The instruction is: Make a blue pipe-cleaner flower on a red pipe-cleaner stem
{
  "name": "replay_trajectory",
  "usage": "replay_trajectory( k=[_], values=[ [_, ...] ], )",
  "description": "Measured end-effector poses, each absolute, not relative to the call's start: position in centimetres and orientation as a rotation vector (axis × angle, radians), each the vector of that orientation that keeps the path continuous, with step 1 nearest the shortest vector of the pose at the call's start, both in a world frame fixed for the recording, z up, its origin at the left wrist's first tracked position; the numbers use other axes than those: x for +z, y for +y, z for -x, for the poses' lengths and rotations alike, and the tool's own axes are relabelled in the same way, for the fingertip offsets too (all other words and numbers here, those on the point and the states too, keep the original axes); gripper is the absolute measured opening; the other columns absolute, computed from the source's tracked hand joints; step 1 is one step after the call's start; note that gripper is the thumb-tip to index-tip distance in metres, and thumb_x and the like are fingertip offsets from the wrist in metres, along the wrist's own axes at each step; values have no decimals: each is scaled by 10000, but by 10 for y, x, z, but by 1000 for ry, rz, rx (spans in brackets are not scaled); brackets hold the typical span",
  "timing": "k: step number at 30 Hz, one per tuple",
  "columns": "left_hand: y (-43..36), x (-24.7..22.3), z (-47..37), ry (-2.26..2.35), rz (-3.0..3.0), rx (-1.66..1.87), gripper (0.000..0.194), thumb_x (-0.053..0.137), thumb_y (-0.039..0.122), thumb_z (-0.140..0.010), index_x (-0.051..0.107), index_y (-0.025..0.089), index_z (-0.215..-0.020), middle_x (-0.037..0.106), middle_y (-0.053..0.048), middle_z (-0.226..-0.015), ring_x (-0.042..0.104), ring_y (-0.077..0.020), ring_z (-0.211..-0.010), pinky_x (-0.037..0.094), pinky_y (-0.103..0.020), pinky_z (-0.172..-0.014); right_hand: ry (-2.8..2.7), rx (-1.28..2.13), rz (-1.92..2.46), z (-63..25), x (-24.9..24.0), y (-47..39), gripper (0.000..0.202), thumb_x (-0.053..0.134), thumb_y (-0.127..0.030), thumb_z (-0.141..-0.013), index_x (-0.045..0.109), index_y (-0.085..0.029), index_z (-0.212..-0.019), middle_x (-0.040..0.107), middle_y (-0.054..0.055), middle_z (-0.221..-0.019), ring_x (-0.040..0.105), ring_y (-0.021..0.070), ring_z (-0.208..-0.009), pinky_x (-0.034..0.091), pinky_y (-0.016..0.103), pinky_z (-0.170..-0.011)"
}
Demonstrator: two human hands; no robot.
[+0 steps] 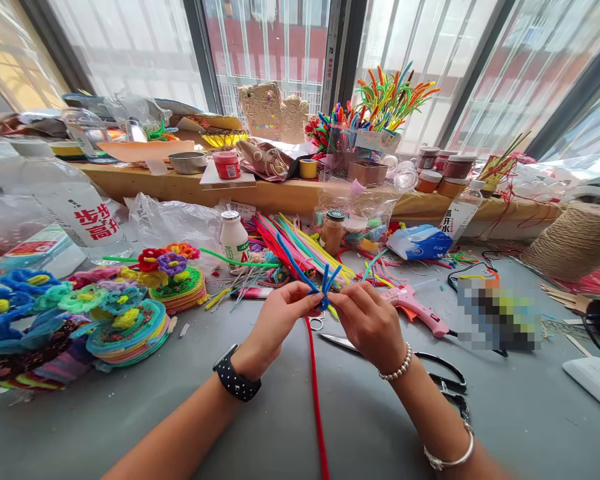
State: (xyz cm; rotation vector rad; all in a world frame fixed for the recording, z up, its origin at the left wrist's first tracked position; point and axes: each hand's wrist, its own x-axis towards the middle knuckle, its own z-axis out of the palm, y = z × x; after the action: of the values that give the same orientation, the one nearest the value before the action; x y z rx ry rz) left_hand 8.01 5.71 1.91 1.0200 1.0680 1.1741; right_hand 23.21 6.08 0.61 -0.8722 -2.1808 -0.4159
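Between my two hands is a blue pipe cleaner (325, 293), bent into loops with several ends sticking up. My left hand (293, 307) pinches its left side between thumb and fingers. On the other side my right hand (367, 317) is closed on the same blue piece, fingertips pressed together. A long red pipe cleaner (315, 393) runs from below the hands to the table's front edge. Black-handled scissors (443, 373) lie partly under my right wrist. Just beyond the right hand is a pink glue gun (420, 310).
Bundled pipe cleaners (300, 247) lie behind the hands, beside a brown jar (333, 233) and a white bottle (234, 240). Fuzzy flower pieces (125, 320) crowd the left. A twine spool (575, 233) stands at right. Paint jars (457, 170) line the windowsill ledge.
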Motion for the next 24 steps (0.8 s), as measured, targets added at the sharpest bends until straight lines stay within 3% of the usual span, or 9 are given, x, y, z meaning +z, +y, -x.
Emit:
replay_trajectory(
  k=[6,15,20,24],
  values=[
    [55,13,-80,1200,-1371,1308,121,615,277,-629,593,163,-666,594,-1,-637,550,-142,-623,426,-244,-611,-2021,-71,1013,-222,8,59,119,454,-144,-769,565,-154,-728,523,63,-691,464,178,-705,404,292,-634],
    [52,20,-71,1232,-2055,1355,168,501,172,-716,651,229,-766,609,-34,-721,534,-163,-708,385,-242,-674,-1555,1037,1121,-218,7,61,107,542,-263,-703,546,-163,-666,490,-6,-596,428,108,-523,337,229,-458],
    [55,24,-66,1138,-2221,1287,187,475,121,-725,638,209,-754,618,-32,-723,553,-145,-704,404,-233,-671,-1094,1734,936,-218,4,64,118,612,-217,-622,543,-137,-572,398,-43,-522,351,62,-481,239,176,-398],
    [56,24,-68,1123,-2028,1317,95,525,172,-709,616,163,-738,611,-34,-712,551,-139,-684,426,-240,-649,-973,1938,778,-223,4,65,111,618,-216,-640,552,-133,-607,422,-33,-570,372,59,-524,253,169,-427]
  ],
)
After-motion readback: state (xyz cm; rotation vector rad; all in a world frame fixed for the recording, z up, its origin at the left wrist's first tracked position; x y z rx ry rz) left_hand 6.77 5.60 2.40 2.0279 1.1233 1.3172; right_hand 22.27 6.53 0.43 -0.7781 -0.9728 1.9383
